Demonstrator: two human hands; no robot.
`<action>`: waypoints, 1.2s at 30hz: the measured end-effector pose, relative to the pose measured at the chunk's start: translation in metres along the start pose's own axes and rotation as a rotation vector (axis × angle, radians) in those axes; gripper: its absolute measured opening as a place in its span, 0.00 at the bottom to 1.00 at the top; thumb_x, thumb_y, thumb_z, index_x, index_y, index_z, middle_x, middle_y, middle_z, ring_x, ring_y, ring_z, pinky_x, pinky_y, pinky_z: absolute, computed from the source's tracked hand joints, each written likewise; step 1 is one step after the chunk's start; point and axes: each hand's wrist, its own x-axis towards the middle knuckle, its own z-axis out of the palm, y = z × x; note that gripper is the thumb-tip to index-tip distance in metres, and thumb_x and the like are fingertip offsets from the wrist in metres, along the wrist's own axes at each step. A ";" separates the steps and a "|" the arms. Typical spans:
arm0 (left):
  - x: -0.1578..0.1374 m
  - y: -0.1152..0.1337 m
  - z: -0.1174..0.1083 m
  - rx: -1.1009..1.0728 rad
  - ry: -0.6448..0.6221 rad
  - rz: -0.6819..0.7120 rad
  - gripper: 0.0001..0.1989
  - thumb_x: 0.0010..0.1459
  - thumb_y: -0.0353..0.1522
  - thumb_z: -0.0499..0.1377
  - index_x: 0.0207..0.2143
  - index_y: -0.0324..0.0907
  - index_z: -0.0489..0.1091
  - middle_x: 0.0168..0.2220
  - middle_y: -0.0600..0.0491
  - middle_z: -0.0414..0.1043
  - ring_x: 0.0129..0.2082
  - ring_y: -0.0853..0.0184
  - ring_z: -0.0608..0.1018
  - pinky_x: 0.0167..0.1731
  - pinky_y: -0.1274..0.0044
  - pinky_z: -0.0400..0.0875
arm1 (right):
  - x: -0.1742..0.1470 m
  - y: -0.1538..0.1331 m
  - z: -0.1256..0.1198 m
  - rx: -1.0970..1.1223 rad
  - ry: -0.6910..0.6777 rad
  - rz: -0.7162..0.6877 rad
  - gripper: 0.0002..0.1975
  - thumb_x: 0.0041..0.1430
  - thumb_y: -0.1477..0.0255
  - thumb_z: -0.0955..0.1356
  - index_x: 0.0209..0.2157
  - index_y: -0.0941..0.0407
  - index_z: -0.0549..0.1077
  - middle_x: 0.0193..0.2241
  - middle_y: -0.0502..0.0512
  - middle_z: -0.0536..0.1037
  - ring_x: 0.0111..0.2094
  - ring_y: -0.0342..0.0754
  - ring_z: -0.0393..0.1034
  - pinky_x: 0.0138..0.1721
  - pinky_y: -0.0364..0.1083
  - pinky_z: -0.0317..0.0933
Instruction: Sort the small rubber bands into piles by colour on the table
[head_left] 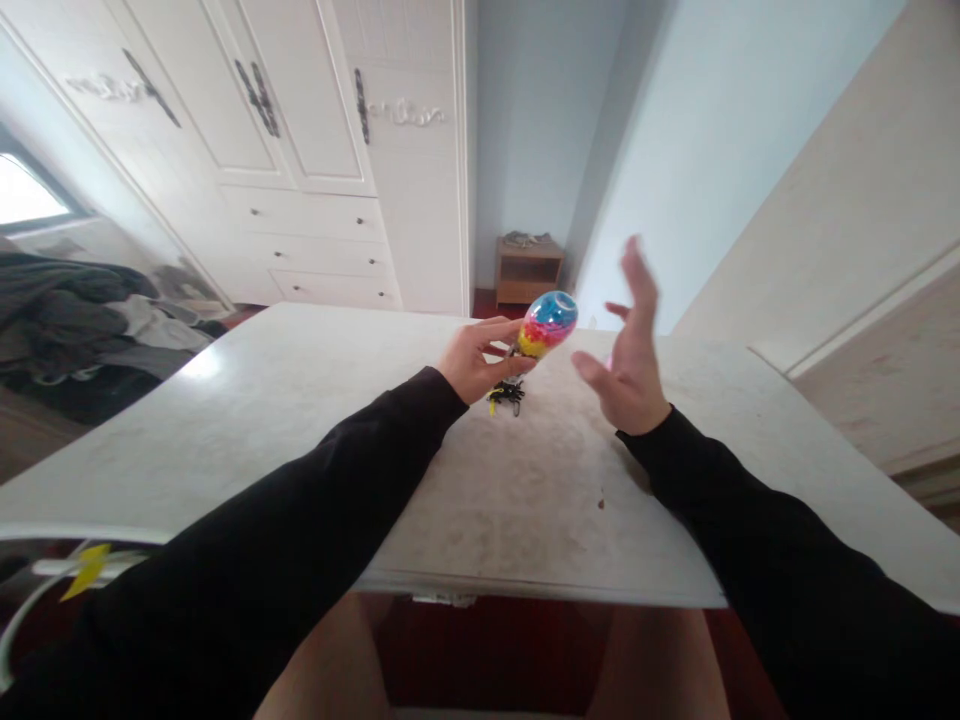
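My left hand is closed around the narrow end of a clear bulb-shaped bottle. Layers of blue, pink, red and yellow fill show through it, and its wide end tilts up to the right. Just below that hand, a small tangle of black pieces with a yellow bit lies on the table; I cannot make out its kind. To the right of the bottle, and apart from it, my right hand is raised with fingers spread, slightly blurred. A speck of pink shows beside its thumb, too small to name.
The pale table spreads under both arms, with a small brown speck near its front. Dark and grey clothes are heaped at the left. Behind stand a white wardrobe and a small wooden nightstand.
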 end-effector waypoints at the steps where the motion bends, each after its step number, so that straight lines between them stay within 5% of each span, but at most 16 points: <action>1: 0.000 0.000 0.000 0.006 -0.012 0.000 0.20 0.57 0.40 0.68 0.51 0.42 0.80 0.42 0.49 0.78 0.40 0.65 0.80 0.38 0.75 0.80 | 0.000 0.001 0.000 0.011 -0.094 -0.012 0.45 0.65 0.55 0.68 0.75 0.44 0.43 0.76 0.57 0.49 0.75 0.65 0.47 0.68 0.69 0.56; 3: 0.000 -0.001 0.000 0.006 -0.023 -0.004 0.21 0.57 0.39 0.68 0.51 0.42 0.80 0.42 0.49 0.78 0.39 0.65 0.80 0.37 0.75 0.80 | 0.000 0.002 -0.001 0.009 -0.151 -0.002 0.44 0.63 0.54 0.69 0.74 0.44 0.46 0.75 0.58 0.53 0.73 0.65 0.50 0.68 0.69 0.57; 6: 0.001 0.000 0.001 -0.004 -0.003 0.006 0.20 0.57 0.40 0.67 0.51 0.41 0.80 0.41 0.49 0.78 0.39 0.66 0.80 0.37 0.75 0.80 | 0.002 0.001 -0.003 0.033 0.127 0.048 0.44 0.64 0.54 0.67 0.75 0.43 0.44 0.77 0.55 0.45 0.75 0.65 0.45 0.64 0.67 0.62; 10: 0.000 0.003 0.001 0.001 -0.035 0.022 0.19 0.57 0.40 0.68 0.50 0.42 0.81 0.41 0.49 0.78 0.40 0.66 0.80 0.37 0.76 0.80 | 0.004 -0.004 -0.003 0.073 -0.152 -0.004 0.42 0.65 0.58 0.69 0.74 0.41 0.48 0.75 0.54 0.52 0.73 0.63 0.52 0.67 0.64 0.60; 13: 0.000 0.003 0.000 0.003 -0.018 0.019 0.20 0.57 0.40 0.67 0.51 0.42 0.80 0.41 0.49 0.78 0.40 0.65 0.80 0.37 0.76 0.80 | 0.003 -0.004 -0.002 0.032 0.022 0.083 0.43 0.66 0.55 0.68 0.75 0.41 0.45 0.75 0.54 0.53 0.74 0.64 0.50 0.66 0.66 0.62; 17: 0.000 0.002 -0.001 0.018 -0.048 0.044 0.21 0.58 0.42 0.67 0.50 0.41 0.80 0.41 0.48 0.78 0.40 0.64 0.80 0.36 0.76 0.80 | 0.001 0.000 0.001 0.117 -0.163 0.018 0.44 0.63 0.54 0.70 0.74 0.42 0.49 0.74 0.56 0.55 0.73 0.66 0.52 0.67 0.69 0.60; 21: -0.001 0.000 -0.001 0.034 -0.031 0.055 0.19 0.59 0.40 0.66 0.51 0.42 0.80 0.41 0.49 0.77 0.39 0.65 0.80 0.36 0.76 0.79 | 0.000 0.001 0.003 0.120 -0.016 0.076 0.41 0.64 0.51 0.69 0.73 0.39 0.50 0.74 0.51 0.55 0.74 0.67 0.49 0.65 0.71 0.61; 25: -0.001 -0.001 0.000 0.046 -0.042 0.072 0.18 0.59 0.39 0.66 0.50 0.41 0.80 0.40 0.49 0.77 0.39 0.66 0.80 0.37 0.76 0.80 | 0.002 0.000 -0.001 0.071 -0.146 0.042 0.42 0.62 0.53 0.71 0.73 0.40 0.52 0.74 0.52 0.57 0.72 0.67 0.54 0.68 0.69 0.58; 28: -0.001 -0.002 0.000 0.053 -0.012 0.072 0.18 0.59 0.39 0.65 0.50 0.42 0.80 0.41 0.49 0.77 0.39 0.66 0.79 0.37 0.76 0.80 | 0.003 -0.002 -0.004 0.035 0.030 0.090 0.42 0.65 0.54 0.67 0.75 0.41 0.45 0.76 0.53 0.52 0.74 0.65 0.50 0.68 0.66 0.59; 32: -0.001 -0.002 0.001 0.028 -0.025 0.082 0.19 0.59 0.41 0.66 0.50 0.41 0.80 0.42 0.48 0.77 0.38 0.66 0.80 0.36 0.76 0.80 | 0.005 -0.004 -0.004 0.090 -0.194 0.003 0.41 0.64 0.55 0.69 0.73 0.42 0.52 0.75 0.53 0.55 0.73 0.64 0.52 0.70 0.66 0.56; 36: -0.002 -0.003 0.000 0.054 -0.011 0.064 0.19 0.60 0.42 0.65 0.49 0.40 0.80 0.40 0.48 0.77 0.39 0.66 0.80 0.36 0.77 0.79 | 0.003 -0.001 0.000 0.139 -0.034 0.088 0.40 0.66 0.56 0.68 0.74 0.41 0.49 0.76 0.53 0.50 0.73 0.63 0.52 0.63 0.63 0.66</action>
